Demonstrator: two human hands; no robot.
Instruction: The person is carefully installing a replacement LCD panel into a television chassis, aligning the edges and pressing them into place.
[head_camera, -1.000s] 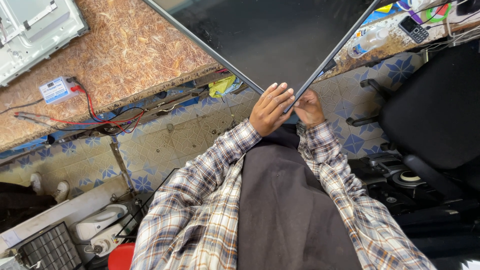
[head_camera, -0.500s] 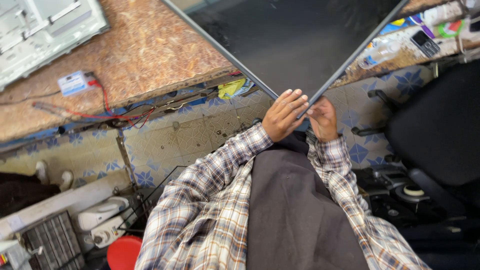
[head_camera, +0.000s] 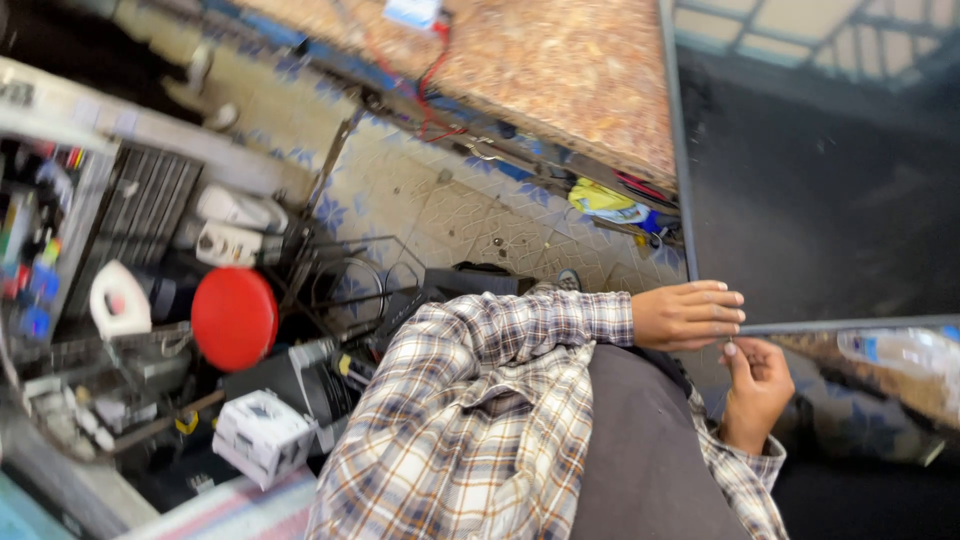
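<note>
A large dark flat panel (head_camera: 830, 190) with a thin grey frame fills the upper right, its near corner pointing at my lap. My left hand (head_camera: 688, 315), in a plaid sleeve, lies over that corner with the fingers straight and closed along the frame's lower edge. Just beneath it my right hand (head_camera: 756, 386) is curled, its fingertips pinching the underside of the same frame edge. My dark apron (head_camera: 640, 450) and plaid shirt fill the lower middle.
A chipboard bench top (head_camera: 560, 70) carries a small white device (head_camera: 412, 12) with red wires. A yellow object (head_camera: 605, 200) sits under its edge. On the patterned tile floor (head_camera: 430, 210) stand a red round stool (head_camera: 233, 318), a white box (head_camera: 262, 430) and wire racks.
My head has swung left and tilted, so the floor clutter and red stool now show. Both hands stay at the panel's corner; the right hand has dropped slightly below the frame edge.
</note>
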